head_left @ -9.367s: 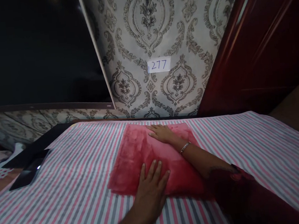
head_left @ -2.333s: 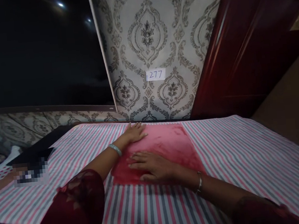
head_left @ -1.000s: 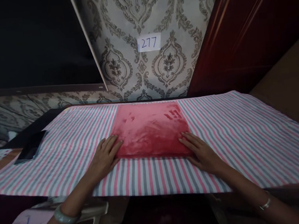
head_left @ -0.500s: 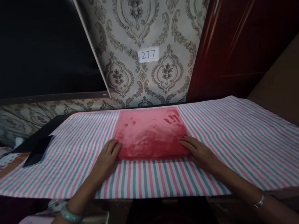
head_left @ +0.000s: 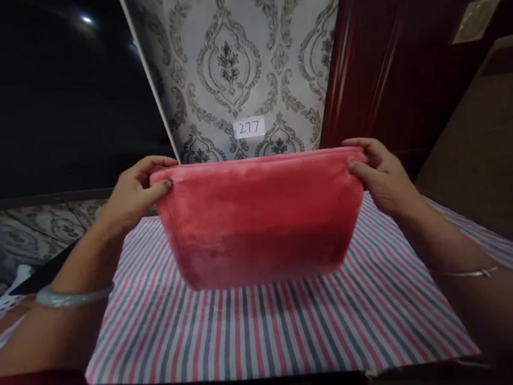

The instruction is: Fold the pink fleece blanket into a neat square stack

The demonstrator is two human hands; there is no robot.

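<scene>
A folded pink-red plush cloth [head_left: 263, 222] hangs upright above the striped tablecloth [head_left: 252, 332], its broad face towards me. My left hand [head_left: 136, 192] pinches its upper left corner, thumb in front and fingers behind. At the upper right corner, my right hand [head_left: 384, 174] grips it the same way. The top edge runs nearly level between both hands and shows more than one layer. Whether the lower edge touches the tablecloth I cannot tell. The cloth's back is hidden.
A large dark screen [head_left: 48, 103] stands at the left. A paper label reading 277 [head_left: 249, 127] is on the patterned wall [head_left: 229, 68]. To the right are a dark red wooden panel [head_left: 388, 52] and a brown board-like surface [head_left: 482, 134].
The cloth was lying flat on the table with my hands at its sides. Both hands have gripped its corners and lifted it upright towards me. The camera view has tilted up.
</scene>
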